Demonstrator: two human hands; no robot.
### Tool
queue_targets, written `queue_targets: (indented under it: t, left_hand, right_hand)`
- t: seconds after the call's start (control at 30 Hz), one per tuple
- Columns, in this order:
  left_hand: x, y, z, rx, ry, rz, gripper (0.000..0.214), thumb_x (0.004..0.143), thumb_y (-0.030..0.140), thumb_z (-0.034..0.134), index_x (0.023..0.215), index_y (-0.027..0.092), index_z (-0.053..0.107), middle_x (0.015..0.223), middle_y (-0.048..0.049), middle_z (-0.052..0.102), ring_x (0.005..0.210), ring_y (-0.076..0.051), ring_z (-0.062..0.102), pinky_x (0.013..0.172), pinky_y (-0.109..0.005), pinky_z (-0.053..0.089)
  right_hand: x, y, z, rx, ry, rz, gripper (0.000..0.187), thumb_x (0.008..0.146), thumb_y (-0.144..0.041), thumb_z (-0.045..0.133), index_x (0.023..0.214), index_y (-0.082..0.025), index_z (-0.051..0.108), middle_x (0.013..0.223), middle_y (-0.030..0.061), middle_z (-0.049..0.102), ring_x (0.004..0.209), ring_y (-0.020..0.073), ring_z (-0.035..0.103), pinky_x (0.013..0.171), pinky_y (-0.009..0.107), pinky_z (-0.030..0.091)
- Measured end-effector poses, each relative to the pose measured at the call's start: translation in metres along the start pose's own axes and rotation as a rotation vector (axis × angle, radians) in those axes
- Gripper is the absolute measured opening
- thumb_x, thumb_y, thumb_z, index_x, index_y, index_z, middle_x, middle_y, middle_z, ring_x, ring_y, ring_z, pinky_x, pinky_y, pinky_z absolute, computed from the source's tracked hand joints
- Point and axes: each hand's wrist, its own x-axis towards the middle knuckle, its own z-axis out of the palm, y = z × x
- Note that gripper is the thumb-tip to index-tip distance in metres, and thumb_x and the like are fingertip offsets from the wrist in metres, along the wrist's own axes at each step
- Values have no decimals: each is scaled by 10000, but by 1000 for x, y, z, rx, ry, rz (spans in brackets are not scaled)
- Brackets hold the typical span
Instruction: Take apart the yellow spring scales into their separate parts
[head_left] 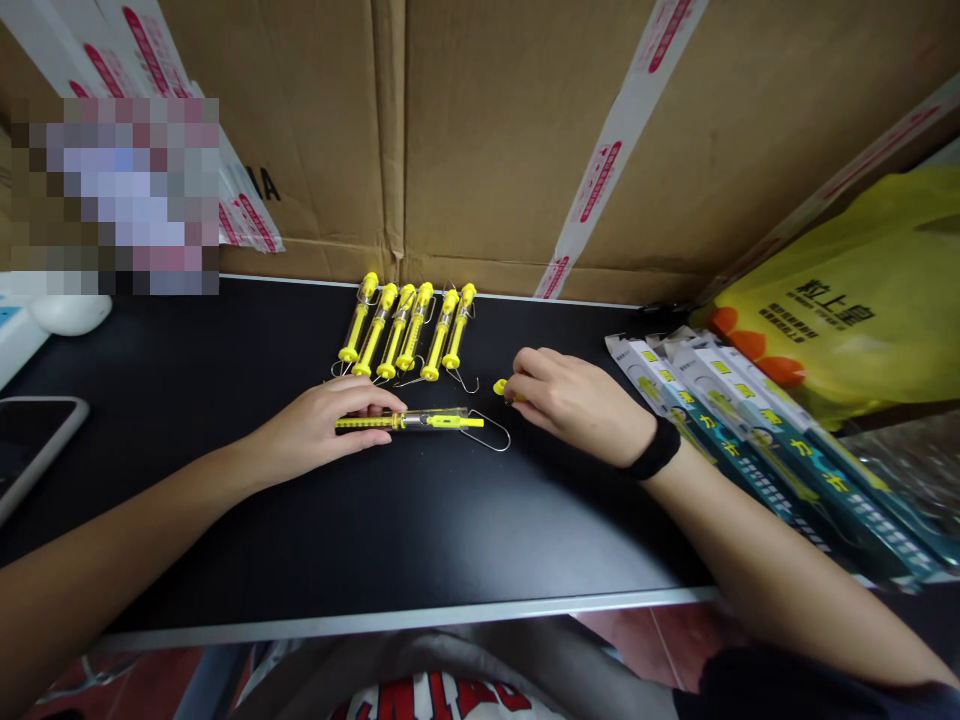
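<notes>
My left hand lies on the black table with its fingers closed on one end of a clear spring scale that has a yellow inner bar and a wire hook at its right end. My right hand is curled just to the right and pinches a small yellow cap; a black band circles that wrist. Behind the hands, several yellow spring scales lie side by side in a row, hooks toward me.
Cardboard boxes wall the back of the table. Several packaged scales in teal and white sleeves fan out at the right, beside a yellow plastic bag. A phone lies at the left edge, a white object behind it.
</notes>
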Motion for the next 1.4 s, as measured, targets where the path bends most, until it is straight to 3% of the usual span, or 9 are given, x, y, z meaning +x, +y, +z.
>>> queue_targets:
  t: [0.27, 0.5, 0.67, 0.83, 0.97, 1.1, 1.4]
  left_hand:
    - [0, -1, 0, 6, -13, 0, 305, 859, 435, 511, 1088, 244, 575, 1021, -27, 598, 929, -160, 543, 854, -312, 426]
    - [1, 0, 5, -24, -9, 25, 288, 861, 393, 527, 1104, 245, 565, 960, -20, 582, 877, -145, 539, 810, -285, 435]
    - [2, 8, 8, -92, 11, 46, 270, 852, 348, 554, 1097, 236, 569, 931, -7, 561, 831, -118, 536, 768, -241, 437]
    - [0, 9, 6, -107, 60, 9, 302, 842, 336, 571, 1127, 242, 548, 928, 0, 566, 821, -116, 542, 756, -235, 443]
    - [0, 9, 4, -94, 46, -15, 317, 874, 326, 519, 1179, 242, 512, 1042, -10, 591, 926, -132, 558, 842, -258, 432]
    - [-1, 11, 6, -85, 24, -17, 354, 921, 310, 420, 1264, 228, 445, 1197, -34, 562, 1070, -150, 534, 937, -275, 402]
    - [-4, 21, 4, -3, -10, -76, 387, 953, 341, 314, 1319, 239, 387, 1309, -21, 506, 1176, -161, 489, 1019, -293, 355]
  right_hand:
    - [-2, 0, -2, 118, 46, 24, 181, 872, -247, 484, 991, -174, 599, 941, 91, 547, 819, 201, 526, 681, 308, 422]
    - [1, -27, -7, 621, 153, 10, 433, 840, -416, 552, 1200, -187, 480, 961, 63, 606, 862, 181, 568, 756, 294, 449]
    - [2, -44, 0, 769, 237, 56, 208, 857, -299, 548, 1030, -184, 556, 898, 36, 627, 749, 132, 551, 684, 250, 433]
    - [1, -38, 3, 909, 250, 180, 239, 837, -314, 576, 1041, -191, 559, 813, 17, 621, 587, 102, 496, 553, 234, 414]
    - [2, -31, 3, 1161, 270, 242, 247, 828, -335, 588, 1022, -189, 543, 926, 51, 626, 713, 133, 589, 594, 247, 475]
    - [5, -27, 1, 1331, 322, 263, 239, 824, -333, 602, 996, -182, 531, 898, 52, 623, 773, 141, 617, 666, 260, 498]
    - [6, -30, 0, 1501, 310, 298, 217, 832, -322, 597, 970, -171, 523, 799, 32, 620, 706, 111, 589, 542, 199, 430]
